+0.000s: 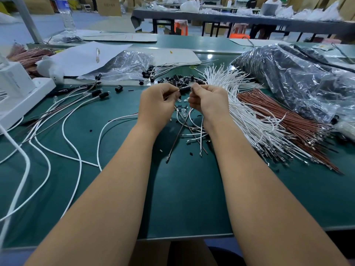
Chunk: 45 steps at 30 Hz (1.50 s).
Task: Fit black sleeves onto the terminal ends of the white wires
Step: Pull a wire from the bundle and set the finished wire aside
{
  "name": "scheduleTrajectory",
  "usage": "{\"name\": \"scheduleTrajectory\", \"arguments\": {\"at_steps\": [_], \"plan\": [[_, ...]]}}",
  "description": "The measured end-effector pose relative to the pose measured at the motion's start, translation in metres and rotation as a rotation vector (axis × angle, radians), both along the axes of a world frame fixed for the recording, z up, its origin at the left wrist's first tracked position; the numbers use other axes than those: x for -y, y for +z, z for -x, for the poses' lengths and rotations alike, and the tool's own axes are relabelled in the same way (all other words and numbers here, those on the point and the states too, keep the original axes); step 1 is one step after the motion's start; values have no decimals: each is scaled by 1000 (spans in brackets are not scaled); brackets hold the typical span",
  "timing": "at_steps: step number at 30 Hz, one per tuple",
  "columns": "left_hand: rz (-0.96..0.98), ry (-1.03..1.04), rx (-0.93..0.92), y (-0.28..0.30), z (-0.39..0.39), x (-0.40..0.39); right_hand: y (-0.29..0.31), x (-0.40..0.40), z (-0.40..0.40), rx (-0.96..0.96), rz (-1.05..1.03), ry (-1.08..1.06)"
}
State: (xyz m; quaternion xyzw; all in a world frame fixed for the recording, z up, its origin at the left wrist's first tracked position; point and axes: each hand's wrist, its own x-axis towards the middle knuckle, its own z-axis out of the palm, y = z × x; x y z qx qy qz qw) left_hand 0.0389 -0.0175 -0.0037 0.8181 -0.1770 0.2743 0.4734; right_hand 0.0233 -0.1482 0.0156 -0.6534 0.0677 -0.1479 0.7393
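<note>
Matt green mat, crinkly glossy plastic bag

Lighting: bright, even, from overhead. Shadows: soft, dark patches on the desk between and beneath the forearms. Glare: white glints on the clear plastic bags. Distortion: wide-angle bowing toward frame edges. Focus: foreground sharp; background hall slightly soft.

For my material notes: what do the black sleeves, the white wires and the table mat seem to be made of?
Black sleeves: probably moulded plastic, slight gloss on rigid barrels.
White wires: likely plastic insulation, smooth and flexible; metal-looking terminals at the ends.
Table mat: perhaps rubber or vinyl, matte green with soft reflections.
</note>
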Motion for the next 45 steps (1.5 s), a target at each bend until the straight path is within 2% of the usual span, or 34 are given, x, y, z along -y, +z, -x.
{"name": "scheduleTrajectory", "arguments": {"at_steps": [6,11,13,18,24,27,34,39,45], "plan": [[-4,-15,-1,-1,0,-1,2,-2,0,-43,-147,38],[10,-15,-3,0,0,-1,4,-7,1,-96,-375,97],[13,-7,-10,0,0,-1,5,-6,1,-65,-313,92],[25,-1,-24,0,2,0,4,-6,2,19,23,-38],[-4,11,-27,1,3,1,2,-6,3,23,170,-98],[3,7,-38,1,3,1,2,-5,3,27,168,-92],[20,12,-59,1,4,1,6,-3,5,59,1,-63],[33,6,-67,3,6,0,5,-4,6,84,133,-53],[47,-19,-129,5,7,1,2,-4,3,115,179,-52]]}}
